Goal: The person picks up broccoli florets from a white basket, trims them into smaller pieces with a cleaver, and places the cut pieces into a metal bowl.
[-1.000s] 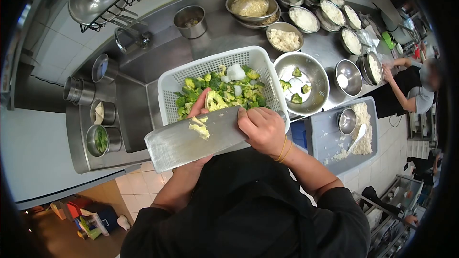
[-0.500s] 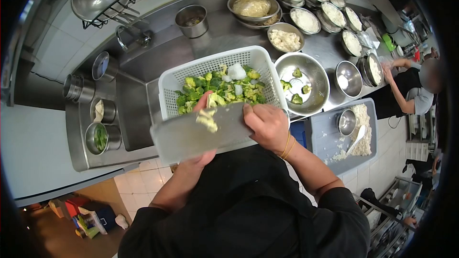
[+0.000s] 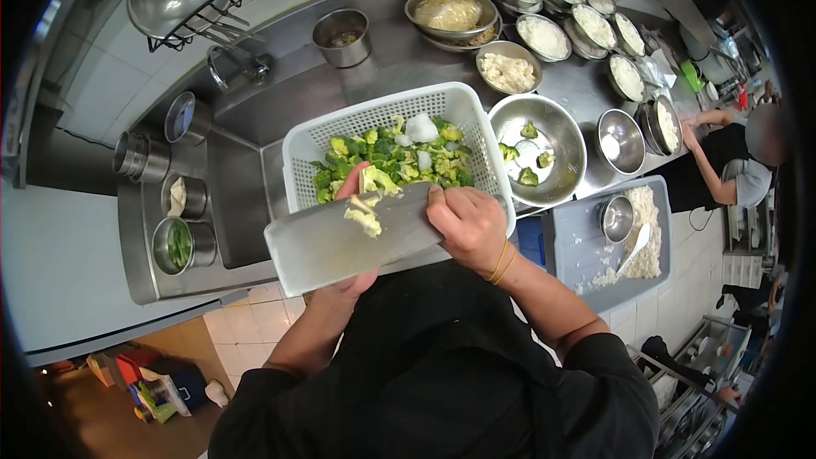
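My right hand (image 3: pixel 466 223) is wrapped round the handle end of a wide cleaver (image 3: pixel 340 246), its blade pointing left over the front of the basket. Pale green scraps lie on the blade. Behind and under it is my left hand (image 3: pixel 357 281), mostly hidden, with a finger and the palm edge showing round a broccoli piece (image 3: pixel 378 180). Just beyond, the white perforated basket (image 3: pixel 297 138) holds cut broccoli (image 3: pixel 353 151) and lumps of ice (image 3: pixel 420 127). Right of the basket, a steel bowl (image 3: pixel 561 129) contains several florets.
A sink (image 3: pixel 242 212) with steel pots lies left. Bowls of white food (image 3: pixel 544 36) stand at the back right. A grey tub (image 3: pixel 574 246) holds more white food, a small bowl and a spoon. Another person (image 3: pixel 714 157) stands at the far right.
The cleaver has shifted slightly left and down with my right hand. More of the broccoli piece shows above the blade, and the scraps have moved slightly left.
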### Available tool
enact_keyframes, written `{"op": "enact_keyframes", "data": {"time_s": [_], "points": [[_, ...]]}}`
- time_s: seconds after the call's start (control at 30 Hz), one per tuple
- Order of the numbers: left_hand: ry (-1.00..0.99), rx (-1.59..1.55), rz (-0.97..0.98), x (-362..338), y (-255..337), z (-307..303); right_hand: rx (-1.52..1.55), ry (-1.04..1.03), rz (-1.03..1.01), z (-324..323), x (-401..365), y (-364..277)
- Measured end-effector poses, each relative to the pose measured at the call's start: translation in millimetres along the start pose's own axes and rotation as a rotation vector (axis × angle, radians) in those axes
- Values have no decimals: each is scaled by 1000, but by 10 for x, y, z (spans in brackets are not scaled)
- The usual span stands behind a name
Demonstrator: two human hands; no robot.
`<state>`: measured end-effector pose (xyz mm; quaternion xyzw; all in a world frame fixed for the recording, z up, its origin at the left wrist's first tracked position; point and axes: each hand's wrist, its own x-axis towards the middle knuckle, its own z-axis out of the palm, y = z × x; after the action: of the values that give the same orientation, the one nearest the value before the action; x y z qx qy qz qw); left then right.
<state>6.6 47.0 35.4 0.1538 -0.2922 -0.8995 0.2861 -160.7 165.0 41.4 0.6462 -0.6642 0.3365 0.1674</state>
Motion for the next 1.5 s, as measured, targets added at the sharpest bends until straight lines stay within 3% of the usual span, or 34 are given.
{"op": "enact_keyframes", "data": {"time_s": [0.03,0.1,0.17,0.23,0.3,0.6,0.8,0.9,1.0,1.1,1.2,1.3,1.5], "points": [[0,1,1,-37,-9,-20,7,15,27,20,-18,28],[-44,354,68,-107,-38,-54,20,-13,89,21,-42,156],[-21,343,70,-103,-71,-59,45,-30,153,3,-59,217],[2,337,73,-70,-66,-67,52,-35,87,-36,-47,145],[-85,-32,45,-2,-71,-63,61,-39,-8,-93,-25,36],[11,56,18,-58,-85,-112,74,-31,60,-30,9,81],[-96,-138,-17,-70,-97,-73,63,-55,1,-70,-5,43],[-190,104,133,-78,-85,-114,34,10,72,71,-40,169],[-122,72,108,-93,28,133,72,-50,212,139,-169,315],[-147,103,112,-23,108,80,324,-47,481,175,-256,315],[-153,64,47,35,189,30,377,-73,602,205,-252,322],[-154,50,11,64,267,70,469,-64,697,145,-167,254],[-92,255,184,133,175,66,469,-55,676,79,-123,181]]}}
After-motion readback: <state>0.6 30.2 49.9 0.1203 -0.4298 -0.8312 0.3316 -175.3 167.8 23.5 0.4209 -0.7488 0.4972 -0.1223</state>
